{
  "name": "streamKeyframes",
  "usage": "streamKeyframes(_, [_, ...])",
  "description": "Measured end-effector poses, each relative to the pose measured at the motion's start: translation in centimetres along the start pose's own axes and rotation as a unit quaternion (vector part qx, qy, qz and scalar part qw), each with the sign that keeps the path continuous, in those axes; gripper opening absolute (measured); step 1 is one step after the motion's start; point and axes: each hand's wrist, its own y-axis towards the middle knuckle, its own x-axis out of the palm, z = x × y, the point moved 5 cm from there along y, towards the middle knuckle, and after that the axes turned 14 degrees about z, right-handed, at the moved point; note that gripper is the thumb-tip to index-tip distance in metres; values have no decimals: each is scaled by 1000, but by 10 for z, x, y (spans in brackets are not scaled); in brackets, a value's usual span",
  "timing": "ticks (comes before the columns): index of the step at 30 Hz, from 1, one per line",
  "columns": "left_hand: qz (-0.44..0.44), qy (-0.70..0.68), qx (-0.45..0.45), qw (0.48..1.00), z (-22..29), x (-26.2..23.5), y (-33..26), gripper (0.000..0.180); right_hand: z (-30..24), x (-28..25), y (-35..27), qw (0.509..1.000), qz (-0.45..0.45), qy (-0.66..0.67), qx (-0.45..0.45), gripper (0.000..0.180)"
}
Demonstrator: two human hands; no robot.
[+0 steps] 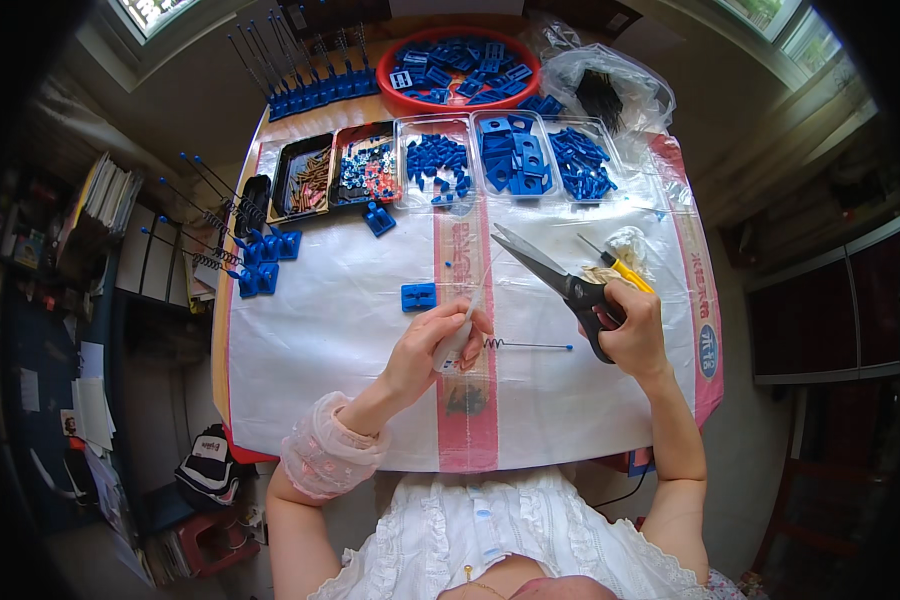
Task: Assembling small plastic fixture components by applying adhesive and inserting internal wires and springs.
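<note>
white tube [457, 335] being gripped in left hand [422, 352] | open scissors [555, 278] being held by right hand [630, 325] | blades should be squared to tube tip, fingers kept back | spring rod [526, 345] lying between hands

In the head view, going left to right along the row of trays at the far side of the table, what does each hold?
Black tray of brown pieces → tray of mixed red, blue and white bits → clear tray of small blue parts → clear tray of larger blue plates → clear tray of blue parts.
</note>
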Motion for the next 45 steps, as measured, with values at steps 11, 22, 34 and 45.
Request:
streamKeyframes(11, [-5,-4,4,1000,-1,-2,1,32,-5,-1,2,999,-12,12,29,29])
streamKeyframes(22, [1,-3,-2,1000,-1,-2,0,31,-8,-1,2,999,-27,7,25,28])
streamKeyframes(34, [-2,-3,2,1000,-1,-2,1,33,-7,-1,1,999,-30,11,32,28])
streamKeyframes(45, [8,-12,-9,1000,-1,-2,1,31,0,-1,3,999,-21,-2,40,28])
